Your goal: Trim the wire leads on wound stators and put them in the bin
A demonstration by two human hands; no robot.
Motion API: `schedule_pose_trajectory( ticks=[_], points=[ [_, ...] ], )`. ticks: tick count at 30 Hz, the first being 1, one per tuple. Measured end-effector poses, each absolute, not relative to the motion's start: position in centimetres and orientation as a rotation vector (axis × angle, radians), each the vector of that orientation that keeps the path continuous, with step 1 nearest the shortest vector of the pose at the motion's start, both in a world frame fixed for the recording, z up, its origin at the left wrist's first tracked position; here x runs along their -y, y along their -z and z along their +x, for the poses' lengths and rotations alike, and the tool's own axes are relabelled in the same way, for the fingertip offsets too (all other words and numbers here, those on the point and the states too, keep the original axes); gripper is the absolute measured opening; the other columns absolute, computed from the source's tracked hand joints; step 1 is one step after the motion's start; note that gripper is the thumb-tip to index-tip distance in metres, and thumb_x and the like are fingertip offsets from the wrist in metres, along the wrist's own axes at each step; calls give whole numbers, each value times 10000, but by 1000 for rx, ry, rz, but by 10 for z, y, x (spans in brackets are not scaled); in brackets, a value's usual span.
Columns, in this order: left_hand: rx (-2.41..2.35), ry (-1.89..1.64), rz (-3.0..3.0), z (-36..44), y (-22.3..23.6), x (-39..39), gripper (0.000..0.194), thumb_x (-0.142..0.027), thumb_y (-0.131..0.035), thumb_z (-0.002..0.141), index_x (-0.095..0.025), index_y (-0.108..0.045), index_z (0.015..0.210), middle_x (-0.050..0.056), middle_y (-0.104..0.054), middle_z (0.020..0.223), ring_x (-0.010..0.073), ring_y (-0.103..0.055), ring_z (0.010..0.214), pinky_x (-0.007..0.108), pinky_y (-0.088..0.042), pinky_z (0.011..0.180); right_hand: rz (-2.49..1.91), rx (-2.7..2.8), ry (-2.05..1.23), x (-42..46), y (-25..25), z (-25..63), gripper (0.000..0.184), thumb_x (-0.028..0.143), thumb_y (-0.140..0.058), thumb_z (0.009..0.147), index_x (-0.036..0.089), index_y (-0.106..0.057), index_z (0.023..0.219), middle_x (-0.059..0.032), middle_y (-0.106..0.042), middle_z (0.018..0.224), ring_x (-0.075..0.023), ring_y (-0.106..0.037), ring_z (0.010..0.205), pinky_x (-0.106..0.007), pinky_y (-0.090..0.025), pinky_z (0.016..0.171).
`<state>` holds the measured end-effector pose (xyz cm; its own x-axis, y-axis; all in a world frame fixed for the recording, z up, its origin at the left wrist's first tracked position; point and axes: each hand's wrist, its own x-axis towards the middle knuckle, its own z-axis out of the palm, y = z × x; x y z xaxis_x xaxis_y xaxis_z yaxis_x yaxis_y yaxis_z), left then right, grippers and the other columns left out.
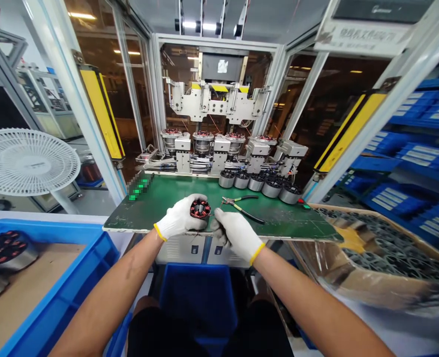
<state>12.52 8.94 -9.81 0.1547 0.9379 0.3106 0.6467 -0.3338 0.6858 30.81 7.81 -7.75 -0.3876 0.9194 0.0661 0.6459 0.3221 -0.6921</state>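
My left hand, in a white glove, is wrapped around a round motor stator with red copper windings, held just above the green work mat. My right hand, also gloved, is closed beside the stator, its fingertips pinched at the stator's right side on what looks like a thin wire; I cannot make it out. Green-handled pliers lie on the mat just behind my right hand.
A row of grey stator cores stands at the mat's back right, before a winding machine. A blue bin at left holds wound stators. A cardboard box of cores sits right. A white fan stands left.
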Motion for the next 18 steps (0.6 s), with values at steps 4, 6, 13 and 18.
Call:
schedule_pose_trajectory(
  ticks=[4,6,13,18],
  points=[
    [-1489,-1009,2049,125,96,-89,669,-305,-725,552,-227,-535,1188,21,-647,1069,209,-627,918,328,-510,834,-1233,2203,-48,-57,94,311,378,332,-299,958,172,-580,1154,-111,-652,988,-185,-610,752,-284,-447,675],
    [-1482,-1008,2050,125,93,-88,664,-294,-727,549,-220,-540,1183,21,-648,1072,208,-625,929,327,-505,850,-1339,2244,213,-55,98,307,344,264,-316,941,183,-593,1128,-130,-630,977,-223,-588,802,-314,-422,679],
    [-1298,-895,2022,118,84,-89,643,-227,-718,533,-207,-570,1159,17,-655,1079,219,-616,967,338,-491,879,-1058,1741,-1229,-58,111,294,340,429,-375,888,166,-576,808,47,-319,560,-84,-283,452,-208,-275,448],
    [-1274,-858,1949,115,85,-94,671,-124,-670,498,-209,-574,1156,11,-661,1074,225,-620,953,340,-496,860,-777,1109,-1777,-53,133,277,367,535,-555,775,171,-511,754,106,-214,534,-36,-118,422,-171,-139,384]
  ],
)
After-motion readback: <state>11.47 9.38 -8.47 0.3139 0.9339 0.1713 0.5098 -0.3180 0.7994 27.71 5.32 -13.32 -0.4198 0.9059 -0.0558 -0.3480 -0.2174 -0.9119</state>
